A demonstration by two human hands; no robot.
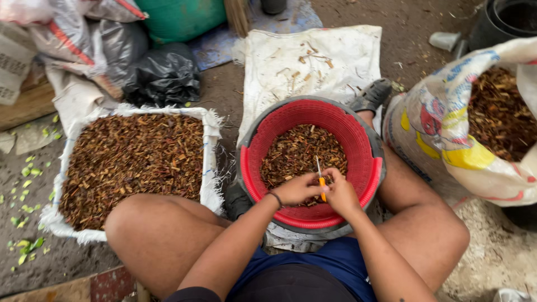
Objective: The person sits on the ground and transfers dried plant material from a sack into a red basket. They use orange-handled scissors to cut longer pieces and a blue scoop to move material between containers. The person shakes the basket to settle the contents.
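Bare dirt ground [235, 95] fills the frame, with sacks and bags laid across it. At centre, between the seated person's knees, sits a red basket [366, 168] inside a grey outer ring; it holds a layer of brown dried plant bits [296, 151].

Left hand [296, 189] and right hand [341, 193] meet over the near side of the basket, touching each other. The right hand's fingers are clamped on a small knife [321, 184] with an orange handle, its thin blade pointing up-frame over the bits. The left hand's fingers are curled together beside the blade; whether they pinch a piece cannot be told. A dark band circles the left wrist.

At left of the frame lies an open white sack [211, 140] with frayed edges, filled level with the same brown material. At right stands a printed sack [447, 134], its mouth open on more of it. A flat white sack [313, 61] lies on the ground at upper centre with a few stalks scattered on it. A black plastic bag [165, 75] sits at upper left. Green scraps [25, 184] dot the ground at the left edge. A grey sandal [372, 95] shows just above the basket's right rim.
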